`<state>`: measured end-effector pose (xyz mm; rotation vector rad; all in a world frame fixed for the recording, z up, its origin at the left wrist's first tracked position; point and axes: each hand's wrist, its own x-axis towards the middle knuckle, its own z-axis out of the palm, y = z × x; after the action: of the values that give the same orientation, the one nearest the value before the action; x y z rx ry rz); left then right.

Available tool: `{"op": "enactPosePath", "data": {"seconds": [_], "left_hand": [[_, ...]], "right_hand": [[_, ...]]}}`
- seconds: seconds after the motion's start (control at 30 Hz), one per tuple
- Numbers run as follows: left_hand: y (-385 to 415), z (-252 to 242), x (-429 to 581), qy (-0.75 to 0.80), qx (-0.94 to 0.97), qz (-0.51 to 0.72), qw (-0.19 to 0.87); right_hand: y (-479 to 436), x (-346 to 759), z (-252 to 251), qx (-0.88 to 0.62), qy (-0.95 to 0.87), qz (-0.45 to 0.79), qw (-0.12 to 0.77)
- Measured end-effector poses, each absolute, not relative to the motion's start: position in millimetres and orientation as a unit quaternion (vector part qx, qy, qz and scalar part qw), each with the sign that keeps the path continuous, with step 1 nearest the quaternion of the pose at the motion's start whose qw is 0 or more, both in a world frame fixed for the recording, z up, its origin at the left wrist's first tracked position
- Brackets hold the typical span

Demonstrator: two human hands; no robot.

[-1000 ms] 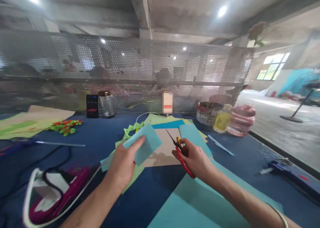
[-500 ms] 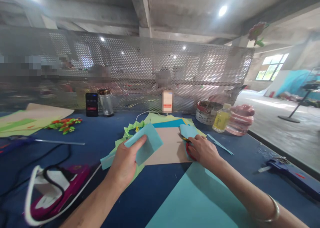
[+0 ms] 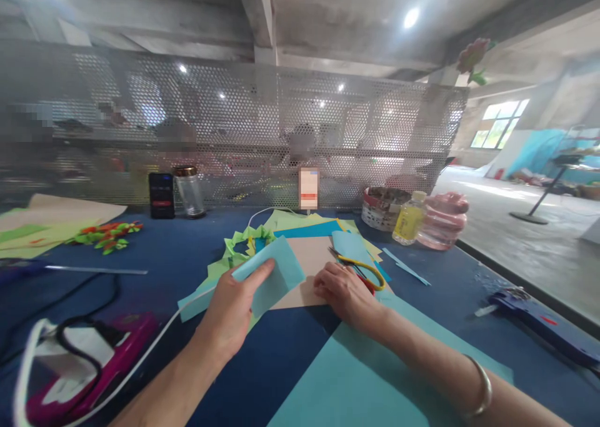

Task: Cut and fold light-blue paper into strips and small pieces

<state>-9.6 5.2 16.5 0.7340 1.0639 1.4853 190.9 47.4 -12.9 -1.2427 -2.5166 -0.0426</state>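
My left hand [image 3: 237, 299] pinches a folded light-blue paper [image 3: 280, 271] between thumb and fingers, above the stacked sheets. My right hand [image 3: 344, 289] is just over the beige sheet [image 3: 307, 252], its fingers loosely bent and holding nothing visible. Scissors [image 3: 379, 278] with yellow and red handles lie right beside it, on the papers; the hand hides part of them. Another folded light-blue piece [image 3: 350, 247] rests behind the scissors. A large light-blue sheet [image 3: 356, 371] spreads beneath my right forearm.
A ring of green cut paper [image 3: 229, 247] sits behind my left hand. Narrow blue strips [image 3: 407, 267] and a blue glue gun [image 3: 529, 321] lie at right. Bottles [image 3: 409, 219] and a round basket [image 3: 382, 217] stand behind. At left are a magenta power strip [image 3: 112, 364] and cables.
My right hand has let go of the scissors and shifted left, leaving them on the papers. My left hand still holds the folded paper. The view has turned slightly right.
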Motion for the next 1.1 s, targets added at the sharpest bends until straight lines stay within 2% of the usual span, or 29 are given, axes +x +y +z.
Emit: {"op": "enactPosePath", "data": {"seconds": [0.17,0.4,0.53,0.67,0.83,0.97,1.1], "left_hand": [[4.1,19.4,-8.6,0.471,0.313,0.615,0.549],[-2.4,27.9,-4.6,0.477,0.322,0.612,0.542],[1.4,19.8,-5.0,0.481,0.319,0.603,0.551],[2.6,15.1,-4.1,0.485,0.325,0.592,0.555],[0.9,7.8,0.1,0.466,0.373,0.565,0.570],[1.0,-0.4,3.0,0.464,0.412,0.553,0.556],[2.3,-5.2,3.8,0.467,0.426,0.543,0.552]], "right_hand": [[52.2,200.2,0.1,-0.461,-0.868,-0.045,0.176],[69.9,271.8,50.0,-0.645,-0.702,-0.177,0.244],[76.4,299.0,53.8,-0.692,-0.650,-0.187,0.253],[78.1,282.4,42.8,-0.658,-0.689,-0.131,0.275],[53.5,223.8,27.9,-0.556,-0.785,0.013,0.274],[25.7,191.2,15.3,-0.441,-0.839,0.206,0.243],[16.4,181.7,5.7,-0.434,-0.835,0.217,0.260]]}}
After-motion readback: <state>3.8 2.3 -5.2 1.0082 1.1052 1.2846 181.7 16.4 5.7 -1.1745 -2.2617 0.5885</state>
